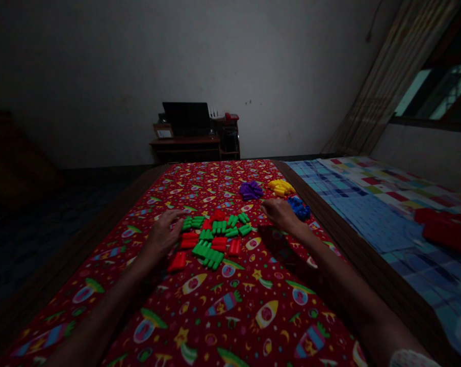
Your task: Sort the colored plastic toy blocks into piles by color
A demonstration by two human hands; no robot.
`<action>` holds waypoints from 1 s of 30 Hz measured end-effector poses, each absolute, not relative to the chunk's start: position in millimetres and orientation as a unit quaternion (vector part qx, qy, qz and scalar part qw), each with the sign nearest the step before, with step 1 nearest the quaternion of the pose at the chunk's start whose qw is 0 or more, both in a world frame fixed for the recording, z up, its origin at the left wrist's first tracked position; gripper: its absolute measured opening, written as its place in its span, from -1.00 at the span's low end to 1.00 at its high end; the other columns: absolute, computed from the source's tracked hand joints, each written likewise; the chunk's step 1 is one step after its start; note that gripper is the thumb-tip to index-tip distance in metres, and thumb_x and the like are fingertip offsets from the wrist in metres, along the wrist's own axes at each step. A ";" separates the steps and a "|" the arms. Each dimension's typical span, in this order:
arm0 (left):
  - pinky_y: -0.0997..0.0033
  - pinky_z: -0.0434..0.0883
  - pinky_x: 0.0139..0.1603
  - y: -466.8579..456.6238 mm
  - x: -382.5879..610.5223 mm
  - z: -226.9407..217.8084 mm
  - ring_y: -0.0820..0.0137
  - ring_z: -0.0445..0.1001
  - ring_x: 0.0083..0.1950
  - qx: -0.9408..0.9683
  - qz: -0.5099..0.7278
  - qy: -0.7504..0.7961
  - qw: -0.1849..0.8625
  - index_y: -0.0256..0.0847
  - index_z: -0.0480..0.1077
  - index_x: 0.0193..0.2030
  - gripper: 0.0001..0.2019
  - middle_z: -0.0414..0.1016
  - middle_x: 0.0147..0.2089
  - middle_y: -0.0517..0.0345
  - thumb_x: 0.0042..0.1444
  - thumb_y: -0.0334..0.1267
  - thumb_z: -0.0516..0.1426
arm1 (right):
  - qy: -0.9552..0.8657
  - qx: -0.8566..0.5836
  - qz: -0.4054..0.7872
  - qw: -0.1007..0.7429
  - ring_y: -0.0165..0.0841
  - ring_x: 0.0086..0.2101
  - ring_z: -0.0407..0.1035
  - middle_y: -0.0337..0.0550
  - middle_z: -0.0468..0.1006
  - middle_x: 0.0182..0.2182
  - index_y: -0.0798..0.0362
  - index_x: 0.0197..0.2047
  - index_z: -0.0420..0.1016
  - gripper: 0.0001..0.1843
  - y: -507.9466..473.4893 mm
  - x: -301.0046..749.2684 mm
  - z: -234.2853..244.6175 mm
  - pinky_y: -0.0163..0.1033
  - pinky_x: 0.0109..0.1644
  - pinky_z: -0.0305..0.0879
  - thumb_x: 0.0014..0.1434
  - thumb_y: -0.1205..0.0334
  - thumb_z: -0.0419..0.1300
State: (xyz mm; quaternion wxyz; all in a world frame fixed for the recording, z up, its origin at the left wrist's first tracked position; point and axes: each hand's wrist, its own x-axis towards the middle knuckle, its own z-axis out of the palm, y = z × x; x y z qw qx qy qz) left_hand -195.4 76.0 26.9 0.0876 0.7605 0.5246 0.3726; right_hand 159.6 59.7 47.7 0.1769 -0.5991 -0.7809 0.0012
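We keep the green building blocks (205, 251) as our landmark. Our left hand (165, 232) sits at their left edge, loosely open, fingers bent; we cannot tell whether its fingertips touch them. Our right hand (281, 213) is to their right, fingers curled inward, and we cannot tell whether it grips anything. We see the green pieces as glossy, plastic-looking, ribbed like joined tubes, with similar red blocks (235, 247) scattered among them. Beyond them to the right we have a purple pile (251, 190), a yellow pile (282, 187) and a blue pile (299, 209). Beneath them lies our red cloth (230, 300), printed with rockets and stars.
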 end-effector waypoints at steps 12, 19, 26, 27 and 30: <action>0.04 0.15 0.35 90.8 -186.5 -25.4 0.15 0.26 0.32 0.746 0.331 0.547 0.186 -0.32 0.27 0.23 -0.33 0.32 0.28 -0.20 0.19 0.11 -0.22 | -0.817 -0.499 0.143 0.250 -0.04 0.36 -0.17 0.23 -0.02 0.37 0.12 0.41 -0.01 -0.35 58.4 78.7 -32.4 0.17 0.36 -0.06 0.37 -0.01 -0.11; 0.08 0.21 0.31 90.6 -191.6 -10.1 0.15 0.35 0.25 0.726 0.340 0.549 0.239 -0.31 0.37 0.17 -0.31 0.42 0.21 -0.16 0.18 0.17 -0.19 | -0.843 -0.428 0.169 0.279 -0.10 0.28 0.06 0.20 0.17 0.30 0.09 0.36 0.10 -0.43 55.6 37.3 -23.4 0.09 0.31 0.07 0.36 0.06 -0.04; 0.13 0.33 0.19 88.9 -198.3 -9.1 0.12 0.45 0.11 0.733 0.347 0.524 0.260 -0.20 0.51 0.00 -0.43 0.53 0.09 -0.06 0.07 0.16 0.00 | -0.777 -0.434 0.284 0.356 -0.18 -0.05 0.44 0.02 0.56 0.00 0.08 0.16 0.43 -0.51 67.6 32.8 -11.5 -0.08 0.04 0.34 0.16 0.18 0.22; 0.13 0.34 0.18 89.2 -197.8 -10.5 0.13 0.46 0.10 0.731 0.351 0.524 0.260 -0.19 0.52 -0.02 -0.45 0.54 0.08 -0.05 0.05 0.16 0.02 | -0.763 -0.442 0.303 0.363 -0.19 -0.08 0.46 0.00 0.58 -0.04 0.09 0.12 0.47 -0.54 69.1 34.9 -11.5 -0.09 0.01 0.36 0.14 0.18 0.22; 0.15 0.35 0.16 90.1 -197.1 -12.2 0.14 0.48 0.06 0.727 0.360 0.521 0.265 -0.18 0.54 -0.09 -0.47 0.56 0.02 -0.06 0.03 0.18 0.04 | -0.719 -0.430 0.387 0.385 -0.24 -0.20 0.50 -0.07 0.63 -0.16 0.11 0.00 0.55 -0.62 72.6 42.2 -12.7 -0.14 -0.10 0.41 0.13 0.16 0.20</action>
